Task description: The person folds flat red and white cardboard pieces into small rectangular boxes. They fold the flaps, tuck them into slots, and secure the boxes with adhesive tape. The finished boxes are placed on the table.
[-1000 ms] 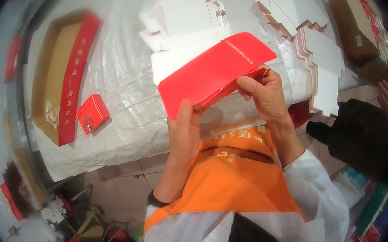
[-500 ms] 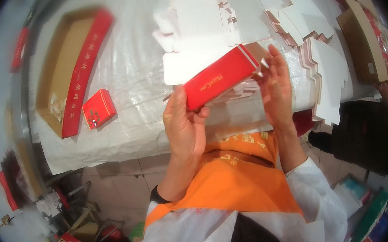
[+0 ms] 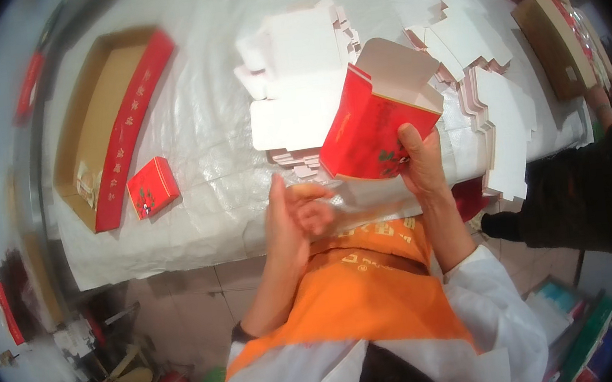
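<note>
Red printed carton (image 3: 367,134), one, thin folded card: right of centre in the frame, held in the air and tilted, green leaf motif low on its front face, a broad pale flap (image 3: 399,65) standing up from its top. Right hand (image 3: 423,160): grasping the carton by its right side, thumb on the front face, remaining fingers hidden behind. Left hand (image 3: 297,213): holding nothing, somewhat blurred, fingers loosely curled, just beside the carton's lower left corner; contact cannot be told. Handling, as judged: light, probably with nothing inside; fairly firm along the folded edges, yielding in mid-panel, easily dented or creased; the face looks smooth and perhaps a little slippery. Best hold: side walls close to the corner folds, with light pressure, keeping off the loose flap. Surroundings: white card blanks (image 3: 304,57), stacked flat, upper centre; second stack of blanks (image 3: 501,118), stepped edges, right of the frame; small red box (image 3: 153,187), closed, left of the frame; long cardboard tray (image 3: 137,127) with red outer side, upper left; brown cardboard box (image 3: 551,50), upper right; all on a whitish sheet (image 3: 215,141). Orange apron (image 3: 369,292) on the wearer, lower centre.
</note>
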Motion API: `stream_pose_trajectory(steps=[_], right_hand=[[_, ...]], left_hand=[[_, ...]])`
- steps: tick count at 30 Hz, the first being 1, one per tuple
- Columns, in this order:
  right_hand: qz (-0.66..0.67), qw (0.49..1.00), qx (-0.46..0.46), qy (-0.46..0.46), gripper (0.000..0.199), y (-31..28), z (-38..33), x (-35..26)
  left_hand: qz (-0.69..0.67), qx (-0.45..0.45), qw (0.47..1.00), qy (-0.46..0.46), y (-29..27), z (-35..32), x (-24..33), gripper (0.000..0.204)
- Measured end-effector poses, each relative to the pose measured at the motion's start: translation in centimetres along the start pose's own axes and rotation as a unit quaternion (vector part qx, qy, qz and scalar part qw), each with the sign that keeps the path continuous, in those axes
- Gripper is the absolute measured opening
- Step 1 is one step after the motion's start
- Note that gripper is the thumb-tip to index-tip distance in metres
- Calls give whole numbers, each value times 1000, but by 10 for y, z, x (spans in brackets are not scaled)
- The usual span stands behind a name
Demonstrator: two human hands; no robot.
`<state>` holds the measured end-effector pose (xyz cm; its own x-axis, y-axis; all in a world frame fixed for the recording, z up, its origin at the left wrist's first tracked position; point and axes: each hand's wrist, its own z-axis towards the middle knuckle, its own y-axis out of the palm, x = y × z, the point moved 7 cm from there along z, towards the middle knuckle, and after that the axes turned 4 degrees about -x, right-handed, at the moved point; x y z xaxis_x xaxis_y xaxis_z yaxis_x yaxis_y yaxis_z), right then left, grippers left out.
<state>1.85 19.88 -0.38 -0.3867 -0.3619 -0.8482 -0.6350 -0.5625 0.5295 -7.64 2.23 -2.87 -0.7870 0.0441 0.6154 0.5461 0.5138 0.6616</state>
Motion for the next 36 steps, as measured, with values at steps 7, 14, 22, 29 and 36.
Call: stream_pose_trajectory(steps=[7,14,22,29,36], right_hand=[[-172,982,-80,14,57,33,-19,5],[-188,971,-60,-133,53,47,-28,-3],[-198,972,-127,9,39,23,-61,21],[-173,976,-66,112,26,14,-92,34],[-297,947,-96,72,27,16,-99,33]], left_hand=[[412,126,838,334,46,-5,37,51],[339,130,882,299,35,-2,13,64],[354,0,891,283,26,-20,-8,65],[308,38,910,276,8,-32,-18,51],[379,94,883,260,2,-39,-10,33]])
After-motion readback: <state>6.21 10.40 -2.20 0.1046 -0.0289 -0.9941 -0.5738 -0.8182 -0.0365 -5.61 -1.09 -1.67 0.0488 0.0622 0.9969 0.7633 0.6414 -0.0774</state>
